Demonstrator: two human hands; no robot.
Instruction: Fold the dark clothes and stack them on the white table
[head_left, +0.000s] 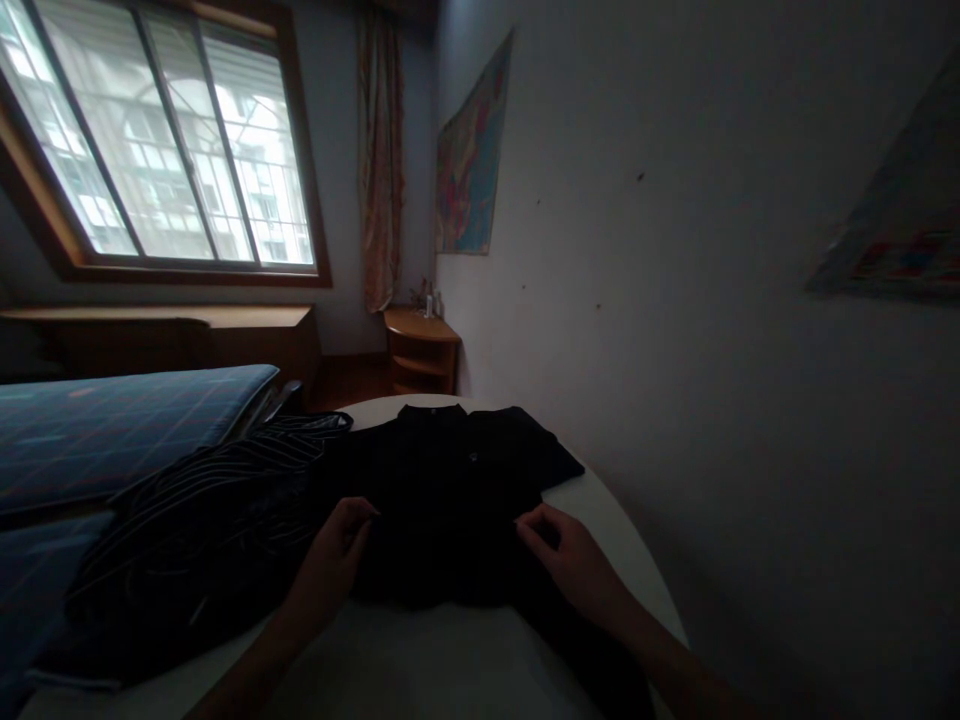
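One black shirt (442, 485): is lying front up on the round white table (420, 665), its collar (450, 412) pointing away from the person.
Left hand (346, 535): is pinching cloth at the shirt's left side, thumb and fingertips drawn together.
Right hand (562, 550): is pinching at the right side the same way; the gloom is hiding how much cloth each grip is catching.
Good handling: I'm judging that this is a straightening step, so even tension is mattering most, both hands working level and pulling gently outward, neither side dragging the collar askew.
Likely trouble: dark cloth is swallowing creases, so feeling for them is probably serving better than looking.
Dark strip (592, 640): is running beneath the right wrist toward the near edge; I'm not managing to tell whether it's belonging to the shirt.
Chest mark (473, 457): is showing pale and small, its design too tiny to read.
Collar tag (433, 411): is showing as a light speck, giving no legible lettering.
Striped clothes (210, 500): are heaping beside the shirt, on the left.
Blue mattress (135, 425): is resting beyond them, patterned in checks.
Wall map (472, 160): is hanging past the table, its words blurring away.
Second poster (900, 230): is staying equally unreadable.
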